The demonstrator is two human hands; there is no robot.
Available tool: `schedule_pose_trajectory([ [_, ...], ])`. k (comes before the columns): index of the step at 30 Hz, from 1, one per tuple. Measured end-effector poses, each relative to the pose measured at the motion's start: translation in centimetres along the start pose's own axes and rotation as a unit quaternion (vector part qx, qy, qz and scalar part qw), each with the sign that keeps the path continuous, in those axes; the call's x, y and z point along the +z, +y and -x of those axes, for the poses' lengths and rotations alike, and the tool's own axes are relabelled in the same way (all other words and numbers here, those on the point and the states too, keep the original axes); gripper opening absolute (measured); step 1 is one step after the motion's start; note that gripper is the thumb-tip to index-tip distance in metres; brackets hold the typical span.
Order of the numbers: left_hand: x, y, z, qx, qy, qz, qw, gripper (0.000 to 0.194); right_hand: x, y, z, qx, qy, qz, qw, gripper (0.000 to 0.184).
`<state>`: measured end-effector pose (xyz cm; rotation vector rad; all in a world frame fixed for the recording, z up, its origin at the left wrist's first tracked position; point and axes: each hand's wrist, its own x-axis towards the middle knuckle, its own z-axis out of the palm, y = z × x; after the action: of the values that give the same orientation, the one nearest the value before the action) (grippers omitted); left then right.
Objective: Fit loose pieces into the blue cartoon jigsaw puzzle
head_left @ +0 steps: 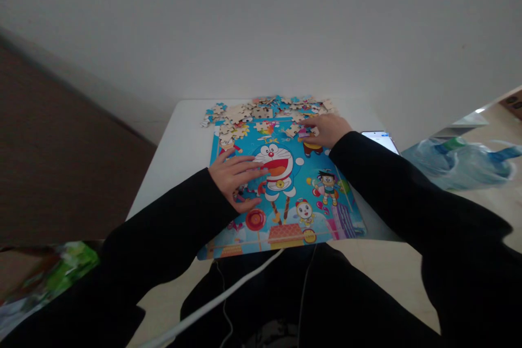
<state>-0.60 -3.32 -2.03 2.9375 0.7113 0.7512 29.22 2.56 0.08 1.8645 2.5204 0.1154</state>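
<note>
A blue jigsaw board (299, 179) printed with cartoon figures lies flat on a small white table. My left hand (236, 174) rests on its left half, palm down, with the fingers spread and nothing in them. At the board's upper right, my right hand (326, 129) has its thumb and fingers bent around a small pink-purple puzzle piece (303, 132), partly hidden by the fingers. Loose wooden puzzle pieces (261, 113) are heaped along the far edge, several overlapping the top of the board. Many lie with their bare wood side up.
The white table (163, 157) stands against a pale wall. A lit phone (380, 140) lies by my right forearm. Beyond the right side is a clear plastic bag (460, 160) with bottles. A white cable (228, 291) crosses over my lap. Green packaging (73, 266) is at lower left.
</note>
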Motion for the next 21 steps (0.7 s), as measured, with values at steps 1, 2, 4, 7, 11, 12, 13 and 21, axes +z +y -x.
schedule_pose_trajectory([
  [1, 0.0, 0.0, 0.0, 0.003, 0.007, 0.0, 1.0, 0.047, -0.3, 0.1, 0.5, 0.007, 0.01, 0.016, 1.0, 0.05],
  [2, -0.1, 0.0, 0.1, 0.007, 0.011, 0.001, 1.0, 0.047, -0.6, 0.2, 1.1, 0.017, 0.02, 0.026, 0.999, 0.05],
  [4, -0.1, 0.2, 0.0, 0.009, 0.009, 0.003, 1.0, 0.047, -1.4, 0.5, 3.0, 0.03, 0.038, 0.018, 0.999, 0.05],
  [7, -0.1, 1.4, -0.3, 0.017, -0.014, 0.009, 1.0, 0.046, -2.5, 0.3, 7.2, -0.016, 0.055, -0.075, 0.996, 0.049],
  [11, 0.4, 4.7, -1.6, 0.088, -0.055, 0.052, 0.993, 0.043, -2.4, -1.2, 13.8, -0.137, 0.092, -0.174, 0.971, 0.039],
  [12, 0.7, 5.6, -2.0, 0.111, -0.066, 0.063, 0.99, 0.043, -2.0, -1.7, 15.1, -0.154, 0.092, -0.187, 0.966, 0.037],
  [13, 1.0, 6.4, -2.4, 0.132, -0.081, 0.069, 0.985, 0.043, -1.5, -2.0, 16.3, -0.16, 0.094, -0.194, 0.963, 0.037],
  [21, 3.9, 10.4, -4.4, 0.199, -0.193, 0.048, 0.96, 0.055, 1.0, -2.5, 20.1, -0.138, 0.126, -0.206, 0.961, 0.035],
])
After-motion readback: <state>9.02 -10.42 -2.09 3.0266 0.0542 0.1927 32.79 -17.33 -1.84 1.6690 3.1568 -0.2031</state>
